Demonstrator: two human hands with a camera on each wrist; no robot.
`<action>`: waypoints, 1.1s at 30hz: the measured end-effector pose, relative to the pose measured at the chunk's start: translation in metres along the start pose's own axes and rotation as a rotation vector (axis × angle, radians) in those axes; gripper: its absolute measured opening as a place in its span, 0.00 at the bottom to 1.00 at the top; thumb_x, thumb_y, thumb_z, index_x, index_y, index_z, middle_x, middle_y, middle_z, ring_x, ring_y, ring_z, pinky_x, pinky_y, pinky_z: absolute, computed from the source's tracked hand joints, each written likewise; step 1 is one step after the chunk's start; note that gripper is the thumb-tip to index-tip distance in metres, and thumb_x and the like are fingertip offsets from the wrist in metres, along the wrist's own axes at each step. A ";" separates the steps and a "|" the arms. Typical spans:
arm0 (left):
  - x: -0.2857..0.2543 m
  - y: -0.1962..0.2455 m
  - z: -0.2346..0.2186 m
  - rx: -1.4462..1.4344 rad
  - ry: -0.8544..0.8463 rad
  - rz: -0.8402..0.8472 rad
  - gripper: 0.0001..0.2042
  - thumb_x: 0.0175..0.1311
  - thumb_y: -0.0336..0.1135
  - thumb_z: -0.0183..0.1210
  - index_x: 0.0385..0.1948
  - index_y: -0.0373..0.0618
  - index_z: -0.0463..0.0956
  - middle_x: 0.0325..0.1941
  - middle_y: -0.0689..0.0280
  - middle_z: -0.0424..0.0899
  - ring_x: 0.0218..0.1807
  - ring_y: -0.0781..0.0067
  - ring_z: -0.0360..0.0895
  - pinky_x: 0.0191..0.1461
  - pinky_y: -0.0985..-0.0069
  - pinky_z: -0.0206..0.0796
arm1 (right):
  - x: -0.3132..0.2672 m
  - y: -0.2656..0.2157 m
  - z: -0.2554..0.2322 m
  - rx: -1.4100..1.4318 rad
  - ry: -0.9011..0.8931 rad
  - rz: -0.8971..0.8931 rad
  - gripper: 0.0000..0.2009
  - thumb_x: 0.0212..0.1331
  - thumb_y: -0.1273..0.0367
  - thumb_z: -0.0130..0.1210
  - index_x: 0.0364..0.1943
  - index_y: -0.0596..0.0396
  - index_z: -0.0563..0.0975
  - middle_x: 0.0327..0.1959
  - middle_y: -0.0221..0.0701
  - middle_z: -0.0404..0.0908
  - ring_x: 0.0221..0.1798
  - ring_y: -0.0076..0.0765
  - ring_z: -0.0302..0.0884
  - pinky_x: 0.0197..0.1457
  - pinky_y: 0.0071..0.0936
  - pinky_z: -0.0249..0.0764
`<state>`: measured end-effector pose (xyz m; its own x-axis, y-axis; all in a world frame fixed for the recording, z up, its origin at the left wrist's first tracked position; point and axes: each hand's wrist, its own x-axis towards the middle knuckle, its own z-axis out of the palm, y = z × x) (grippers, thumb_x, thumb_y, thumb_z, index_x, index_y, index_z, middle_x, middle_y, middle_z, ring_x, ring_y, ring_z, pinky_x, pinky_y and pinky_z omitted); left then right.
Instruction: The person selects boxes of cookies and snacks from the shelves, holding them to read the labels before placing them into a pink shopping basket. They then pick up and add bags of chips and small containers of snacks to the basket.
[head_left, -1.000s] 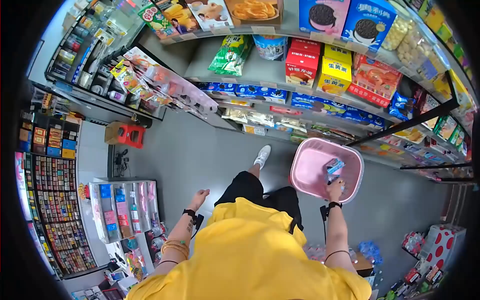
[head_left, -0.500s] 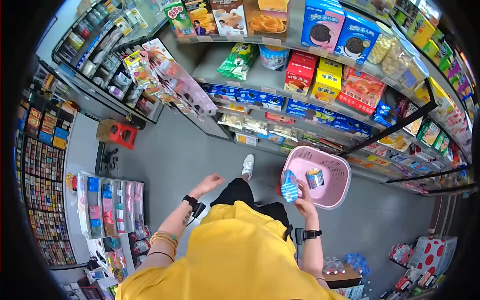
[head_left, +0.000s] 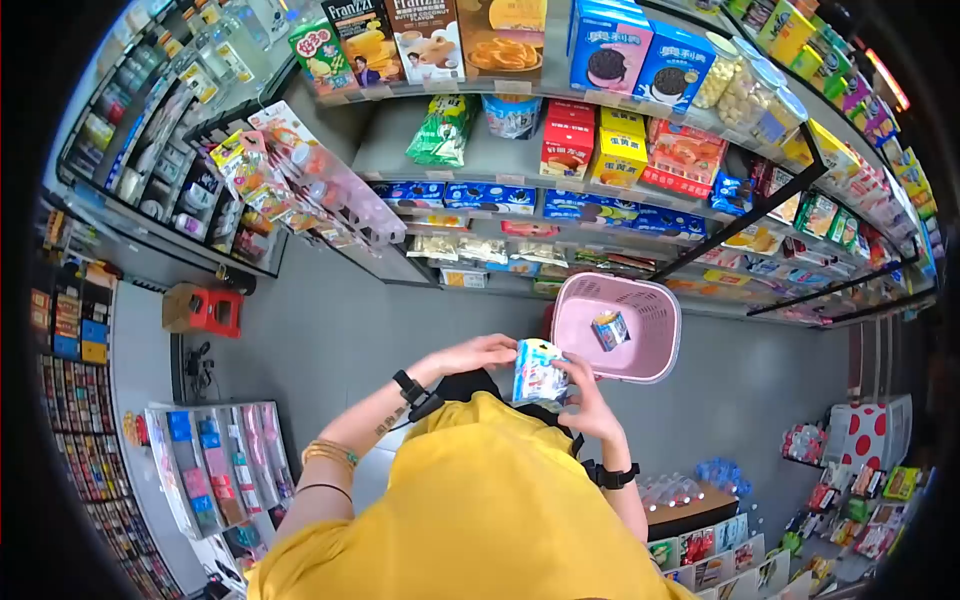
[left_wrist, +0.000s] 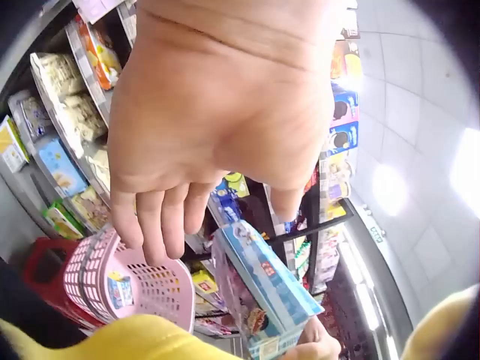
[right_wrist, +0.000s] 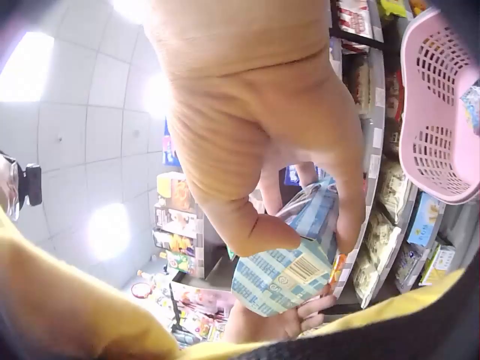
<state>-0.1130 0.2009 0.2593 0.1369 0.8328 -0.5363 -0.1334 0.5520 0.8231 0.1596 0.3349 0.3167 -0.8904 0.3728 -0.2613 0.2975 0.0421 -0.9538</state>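
In the head view a blue and white snack pack (head_left: 540, 372) is held in front of the yellow shirt. My right hand (head_left: 592, 402) grips its right side; in the right wrist view the thumb and fingers of that hand (right_wrist: 262, 150) pinch the striped pack (right_wrist: 281, 277) near its barcode. At the pack's left edge is my left hand (head_left: 478, 354), whose fingers look extended in the left wrist view, the palm (left_wrist: 217, 127) close over the pack (left_wrist: 266, 285). A similar small pack (head_left: 610, 330) lies inside the pink basket (head_left: 660, 365).
Snack shelves (head_left: 500, 180) curve across the front, with boxes, bags and jars. A rack of hanging packets (head_left: 330, 180) stands at the left front, a red stool (head_left: 218, 312) and a white display stand (head_left: 170, 460) farther left. Bottles and a dotted box (head_left: 865, 435) are at right.
My right hand has lifted the pack out of the basket and brought it left, in front of the body. The left hand has moved right to meet it. The other pack stays in the basket.
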 end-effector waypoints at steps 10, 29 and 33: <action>-0.031 -0.001 -0.049 -0.326 0.006 0.289 0.39 0.61 0.30 0.69 0.72 0.47 0.55 0.62 0.59 0.74 0.61 0.70 0.73 0.59 0.71 0.71 | 0.046 -0.033 0.062 0.163 0.138 -0.001 0.42 0.47 0.77 0.67 0.71 0.49 0.61 0.71 0.45 0.57 0.67 0.46 0.68 0.59 0.36 0.76; -0.056 -0.018 -0.109 -0.423 -0.051 0.198 0.30 0.69 0.33 0.62 0.71 0.48 0.59 0.67 0.68 0.73 0.67 0.74 0.70 0.70 0.67 0.64 | 0.097 -0.011 0.102 0.536 0.101 0.200 0.31 0.49 0.81 0.69 0.61 0.71 0.72 0.49 0.36 0.83 0.49 0.25 0.81 0.55 0.26 0.79; -0.029 -0.029 -0.101 -0.437 0.037 0.146 0.27 0.71 0.35 0.59 0.70 0.48 0.61 0.65 0.68 0.75 0.64 0.73 0.72 0.68 0.67 0.66 | 0.094 -0.005 0.088 0.571 0.096 0.189 0.31 0.49 0.79 0.71 0.60 0.66 0.73 0.51 0.34 0.83 0.53 0.28 0.80 0.58 0.30 0.78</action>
<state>-0.2126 0.1645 0.2324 0.0522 0.8999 -0.4330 -0.5511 0.3875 0.7390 0.0439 0.2880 0.2833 -0.7973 0.4078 -0.4449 0.1923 -0.5272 -0.8277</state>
